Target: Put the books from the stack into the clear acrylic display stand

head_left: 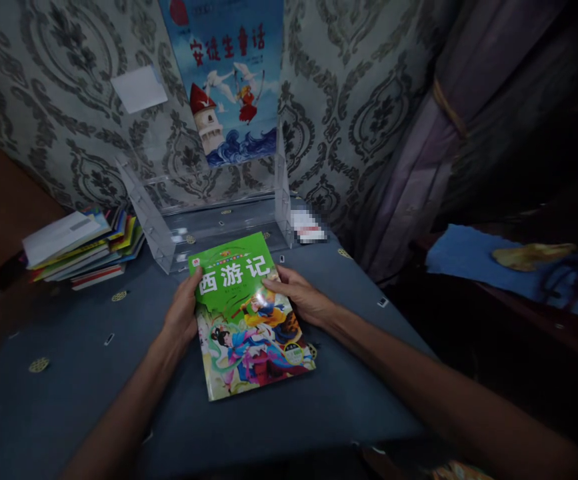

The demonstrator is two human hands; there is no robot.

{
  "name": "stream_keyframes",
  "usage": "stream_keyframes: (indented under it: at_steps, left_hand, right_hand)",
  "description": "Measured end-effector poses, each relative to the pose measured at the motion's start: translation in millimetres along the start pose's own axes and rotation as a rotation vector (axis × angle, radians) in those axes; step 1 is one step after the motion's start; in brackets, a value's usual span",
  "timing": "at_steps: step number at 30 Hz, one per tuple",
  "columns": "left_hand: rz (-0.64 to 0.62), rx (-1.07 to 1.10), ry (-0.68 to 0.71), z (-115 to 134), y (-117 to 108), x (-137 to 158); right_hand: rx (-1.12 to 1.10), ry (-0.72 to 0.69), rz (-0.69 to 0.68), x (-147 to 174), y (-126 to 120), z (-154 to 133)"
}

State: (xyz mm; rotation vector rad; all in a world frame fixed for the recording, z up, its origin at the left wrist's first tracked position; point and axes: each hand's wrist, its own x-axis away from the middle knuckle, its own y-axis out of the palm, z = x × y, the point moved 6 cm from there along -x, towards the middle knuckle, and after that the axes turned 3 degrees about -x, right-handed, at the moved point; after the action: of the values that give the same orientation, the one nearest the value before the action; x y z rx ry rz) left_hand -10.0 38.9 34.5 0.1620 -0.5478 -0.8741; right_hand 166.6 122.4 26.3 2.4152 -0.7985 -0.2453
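A children's book (249, 320) with a green top and colourful cartoon figures on its cover is held face up above the table. My left hand (183, 303) grips its left edge, thumb on the cover near the white title. On the opposite edge, my right hand (301, 293) holds the book with the thumb lying over the cover; the other fingers are partly hidden beneath. Just beyond the book stands a clear plastic stand (156, 217) with upright side panels.
A stack of books (86, 247) lies at the table's left. On the patterned wall hang a blue poster (239, 87) and a white card (139, 89). A tied curtain (413, 160) and a blue cloth (469, 257) are at the right. The dark table (83, 393) has small printed motifs.
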Motion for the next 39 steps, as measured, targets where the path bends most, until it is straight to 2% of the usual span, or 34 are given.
stream_keyframes:
  at_steps: [5,20,34,39]
  left_hand:
    - [-0.059,0.025,-0.012,2.7,6.9,6.7]
    - [-0.093,0.001,0.037,3.1,4.8,2.5]
    - [-0.075,0.029,0.002,-2.3,5.2,1.8]
    - [-0.113,0.051,-0.019,-6.5,5.5,-0.1]
  right_hand:
    - [-0.026,0.001,0.011,0.2,-0.2,1.7]
    - [-0.004,-0.022,0.006,-4.1,-3.5,6.6]
    - [0.011,0.001,0.025,-5.6,-8.5,9.8]
    - [0.015,-0.007,0.043,-4.8,-8.0,8.9]
